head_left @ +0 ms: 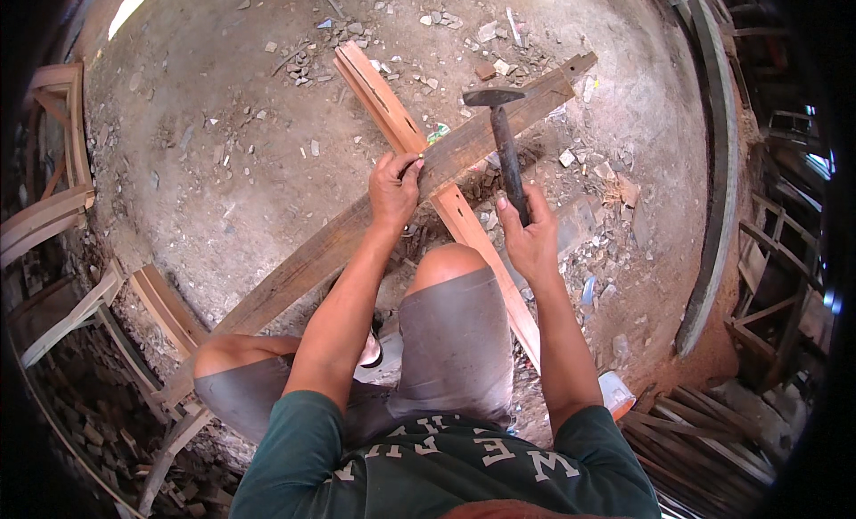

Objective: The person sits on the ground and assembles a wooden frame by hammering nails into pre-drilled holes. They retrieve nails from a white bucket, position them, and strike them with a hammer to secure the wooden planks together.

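My right hand [532, 238] is wrapped round the dark handle of a hammer [505, 144], whose metal head is raised over the long weathered plank [481, 137]. The plank runs slantwise from the lower left to the upper right, crossing on top of a reddish slotted wooden beam [381, 95]. At that crossing my left hand [395, 189] is closed in a pinch against the plank's edge. Something tiny and pale shows at the fingertips, too small to name. My knees are bent beneath the plank.
Wood chips and rubble [308, 64] litter the dirt floor. Curved wooden frames [67, 131] stand at the left. Along the right runs a long curved timber [713, 180], with stacked boards [704, 439] at the lower right. A white and orange container [616, 392] stands by my right elbow.
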Action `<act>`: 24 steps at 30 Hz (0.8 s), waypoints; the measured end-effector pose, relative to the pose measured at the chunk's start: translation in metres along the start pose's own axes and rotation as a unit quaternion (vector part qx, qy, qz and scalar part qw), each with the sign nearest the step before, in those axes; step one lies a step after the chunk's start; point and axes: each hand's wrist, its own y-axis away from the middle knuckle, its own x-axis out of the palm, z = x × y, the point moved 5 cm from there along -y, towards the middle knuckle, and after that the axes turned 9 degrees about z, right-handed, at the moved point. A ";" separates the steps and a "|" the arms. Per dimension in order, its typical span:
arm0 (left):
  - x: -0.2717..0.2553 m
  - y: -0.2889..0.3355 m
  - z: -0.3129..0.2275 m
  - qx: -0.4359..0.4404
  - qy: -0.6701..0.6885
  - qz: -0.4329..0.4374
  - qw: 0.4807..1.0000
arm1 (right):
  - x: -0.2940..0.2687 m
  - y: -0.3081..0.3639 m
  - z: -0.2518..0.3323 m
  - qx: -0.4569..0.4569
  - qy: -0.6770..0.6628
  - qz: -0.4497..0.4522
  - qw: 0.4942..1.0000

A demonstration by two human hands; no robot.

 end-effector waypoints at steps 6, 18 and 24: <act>0.001 0.000 0.000 0.006 0.018 -0.011 1.000 | 0.006 0.017 0.016 0.047 0.059 0.059 0.995; 0.001 0.001 -0.004 0.068 -0.053 -0.002 0.996 | 0.013 0.013 0.040 -0.036 0.173 0.083 0.981; 0.001 0.001 -0.007 0.055 -0.051 0.000 0.997 | 0.018 0.025 0.045 -0.094 0.192 0.051 0.976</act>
